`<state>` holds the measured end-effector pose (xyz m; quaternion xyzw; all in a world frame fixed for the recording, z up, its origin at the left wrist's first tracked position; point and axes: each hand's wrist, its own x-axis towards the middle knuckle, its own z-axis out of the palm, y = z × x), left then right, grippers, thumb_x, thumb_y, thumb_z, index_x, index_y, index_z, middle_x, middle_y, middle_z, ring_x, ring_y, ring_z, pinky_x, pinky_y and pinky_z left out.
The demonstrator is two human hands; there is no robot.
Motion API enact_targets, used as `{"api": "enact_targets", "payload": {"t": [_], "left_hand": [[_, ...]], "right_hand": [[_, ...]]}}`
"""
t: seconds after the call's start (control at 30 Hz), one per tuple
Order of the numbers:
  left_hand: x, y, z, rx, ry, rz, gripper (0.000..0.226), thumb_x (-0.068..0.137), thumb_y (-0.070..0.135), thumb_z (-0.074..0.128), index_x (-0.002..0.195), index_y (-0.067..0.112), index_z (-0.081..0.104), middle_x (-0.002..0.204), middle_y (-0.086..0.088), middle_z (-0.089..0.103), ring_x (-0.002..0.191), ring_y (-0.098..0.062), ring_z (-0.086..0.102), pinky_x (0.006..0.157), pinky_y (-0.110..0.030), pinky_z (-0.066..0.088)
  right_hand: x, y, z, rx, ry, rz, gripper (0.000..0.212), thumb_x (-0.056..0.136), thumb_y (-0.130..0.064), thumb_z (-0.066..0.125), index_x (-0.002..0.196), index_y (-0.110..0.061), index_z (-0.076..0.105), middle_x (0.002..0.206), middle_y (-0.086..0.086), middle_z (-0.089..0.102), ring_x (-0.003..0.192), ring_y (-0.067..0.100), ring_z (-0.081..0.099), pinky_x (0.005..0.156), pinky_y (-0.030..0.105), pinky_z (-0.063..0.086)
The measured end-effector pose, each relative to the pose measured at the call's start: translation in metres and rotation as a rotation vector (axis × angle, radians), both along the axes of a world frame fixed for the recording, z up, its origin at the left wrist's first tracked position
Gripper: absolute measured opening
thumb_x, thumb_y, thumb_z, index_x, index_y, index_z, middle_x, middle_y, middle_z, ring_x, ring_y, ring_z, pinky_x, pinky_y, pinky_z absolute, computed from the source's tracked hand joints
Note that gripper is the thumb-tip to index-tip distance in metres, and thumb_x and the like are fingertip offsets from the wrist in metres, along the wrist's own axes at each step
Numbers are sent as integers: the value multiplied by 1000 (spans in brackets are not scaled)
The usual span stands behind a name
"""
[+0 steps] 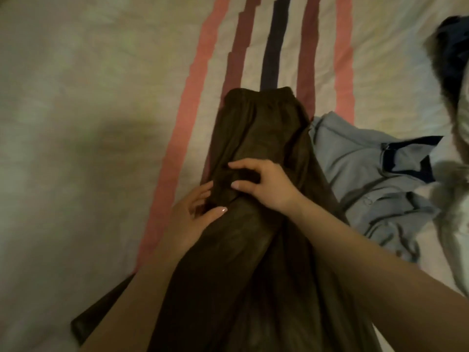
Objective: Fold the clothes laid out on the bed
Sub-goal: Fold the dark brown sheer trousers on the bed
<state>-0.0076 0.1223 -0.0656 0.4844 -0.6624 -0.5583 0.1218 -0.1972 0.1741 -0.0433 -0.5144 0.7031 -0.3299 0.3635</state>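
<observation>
A dark brown garment (256, 128) with an elastic waistband at its far end lies lengthwise down the middle of the bed, running toward me. My left hand (193, 217) holds a fold of it from the left side, thumb on top and fingers tucked under the cloth. My right hand (264, 184) rests on the same spot from the right, its fingers and thumb curled round a bunch of the brown fabric. A crumpled light blue shirt (368, 179) with dark navy trim lies just right of the garment.
The bed sheet (76, 110) is pale with pink, maroon and navy stripes running away from me. A dark blue item (454, 44) and a grey-white fluffy piece (456, 199) sit at the right edge, blurred.
</observation>
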Motion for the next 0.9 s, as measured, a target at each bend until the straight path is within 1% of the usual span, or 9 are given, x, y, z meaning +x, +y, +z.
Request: {"api": "enact_targets", "payload": {"t": [0.1,0.23,0.33,0.43,0.5,0.57,0.7,0.8,0.9], "left_hand": [[59,0,-5,-5,-200,-81,67,71,37,78,127,48,44,123,17,50,112,-3,49,90,-24,40],[124,1,-7,4,-308,-191,72,62,42,80,126,47,46,125,13,51,112,-6,51,97,-24,38],[150,2,-12,-17,-365,-268,66,68,36,80,128,37,52,129,13,51,113,-8,50,102,-27,38],[154,10,-13,-25,-242,-235,44,70,26,81,110,36,65,106,12,65,100,-7,61,94,-25,45],[151,19,-12,-14,-139,-137,26,72,18,80,92,33,71,89,12,71,86,-2,66,81,-13,47],[145,28,-10,22,-69,-53,9,77,16,75,82,23,74,78,5,73,77,-5,68,73,-14,49],[129,49,-4,124,53,23,8,85,14,66,79,16,70,78,-2,70,75,-8,65,72,-18,49],[112,74,7,169,165,73,16,88,12,62,76,20,66,77,4,69,75,-3,62,72,-14,46],[92,111,16,253,250,131,14,89,16,61,77,20,67,76,8,68,76,-2,62,70,-14,46]], "right_hand": [[49,-3,-8,44,-37,139,49,79,-26,73,125,-20,59,128,-4,59,118,2,48,95,-1,25],[84,-4,-24,96,4,218,56,75,-30,76,127,-23,57,128,-5,59,122,8,50,105,20,32],[89,1,-30,139,-13,195,53,73,-31,77,123,-30,59,109,-6,67,106,6,58,102,28,41],[84,11,-32,199,71,156,41,77,-37,73,115,-44,58,99,-16,66,106,7,56,99,34,26],[81,19,-31,236,154,149,36,79,-40,69,113,-44,59,99,-20,64,111,8,53,93,36,14],[79,27,-27,259,184,145,32,80,-39,68,112,-42,62,104,-19,65,115,9,51,94,36,12],[78,42,-17,252,160,145,22,80,-35,70,101,-40,67,100,-25,64,115,6,53,109,46,17],[71,57,-7,223,89,139,16,79,-29,72,92,-38,69,96,-23,67,108,4,58,109,51,27],[50,81,8,192,-56,116,16,76,-18,74,91,-26,72,92,-10,71,94,3,64,101,37,44]]}}
